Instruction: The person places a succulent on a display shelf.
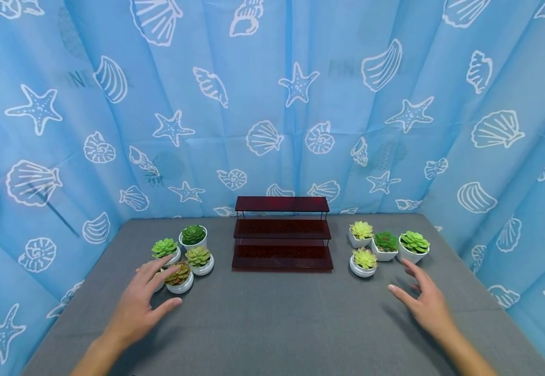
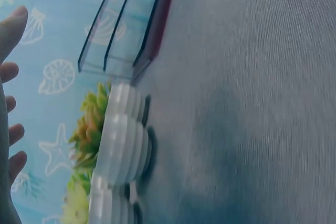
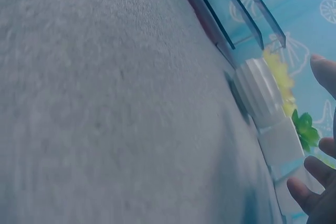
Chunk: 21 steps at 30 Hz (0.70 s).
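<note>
My left hand (image 1: 142, 303) is held with fingers spread near the left cluster of potted succulents, holding nothing. Closest to its fingers is a reddish-green succulent (image 1: 178, 273) in a ribbed white pot (image 2: 123, 148). Around that one stand a yellow-green succulent (image 1: 198, 256), a dark green one (image 1: 193, 235) and a bright green one (image 1: 164, 248); another pot is partly hidden behind the fingers. On the other side my right hand (image 1: 425, 303), fingers apart, hovers in front of a green succulent (image 1: 414, 243) in a round white pot. Nothing is in its grasp.
A dark red three-tier shelf (image 1: 281, 235) stands at the back middle. Beside the right-hand pot are a dark green succulent (image 1: 386, 242) and two yellow-green ones, the front one (image 1: 363, 258) in a ribbed pot. A blue seashell curtain (image 1: 272, 104) surrounds the grey-covered table (image 1: 272, 324).
</note>
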Each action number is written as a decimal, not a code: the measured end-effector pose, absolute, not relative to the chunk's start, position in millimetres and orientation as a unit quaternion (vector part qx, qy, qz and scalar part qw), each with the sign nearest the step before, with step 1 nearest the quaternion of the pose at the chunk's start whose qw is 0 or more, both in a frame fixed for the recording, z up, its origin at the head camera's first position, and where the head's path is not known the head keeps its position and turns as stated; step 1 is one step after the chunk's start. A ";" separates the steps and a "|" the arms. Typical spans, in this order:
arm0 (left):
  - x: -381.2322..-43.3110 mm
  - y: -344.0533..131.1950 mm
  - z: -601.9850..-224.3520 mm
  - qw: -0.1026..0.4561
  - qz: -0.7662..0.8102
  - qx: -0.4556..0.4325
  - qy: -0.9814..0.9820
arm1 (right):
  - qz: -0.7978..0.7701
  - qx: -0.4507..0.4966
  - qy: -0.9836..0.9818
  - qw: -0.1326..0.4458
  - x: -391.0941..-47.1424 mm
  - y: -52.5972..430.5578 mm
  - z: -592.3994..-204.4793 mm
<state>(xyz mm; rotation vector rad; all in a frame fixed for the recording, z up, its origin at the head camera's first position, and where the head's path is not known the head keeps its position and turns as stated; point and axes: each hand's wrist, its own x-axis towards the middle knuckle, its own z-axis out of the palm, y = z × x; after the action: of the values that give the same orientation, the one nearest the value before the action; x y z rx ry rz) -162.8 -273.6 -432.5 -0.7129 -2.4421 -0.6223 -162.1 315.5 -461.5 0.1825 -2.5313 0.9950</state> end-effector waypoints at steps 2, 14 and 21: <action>-164.2 -267.2 -433.6 0.255 -0.236 -0.264 -0.900 | 0.368 0.062 -0.903 0.211 -164.3 313.4 -463.1; -180.9 -225.9 -442.2 0.253 -0.352 -0.297 -0.851 | 0.468 0.064 -0.864 0.174 -175.7 300.5 -468.0; -191.4 -201.9 -448.6 0.274 -0.381 -0.311 -0.826 | 0.480 0.042 -0.863 0.152 -184.6 291.9 -469.1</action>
<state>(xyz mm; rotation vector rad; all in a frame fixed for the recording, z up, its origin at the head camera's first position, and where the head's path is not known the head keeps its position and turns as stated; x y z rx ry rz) -191.4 -201.9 -448.6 -0.8369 -2.2223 -1.0255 -184.6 291.9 -469.1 0.1197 -2.4773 1.3764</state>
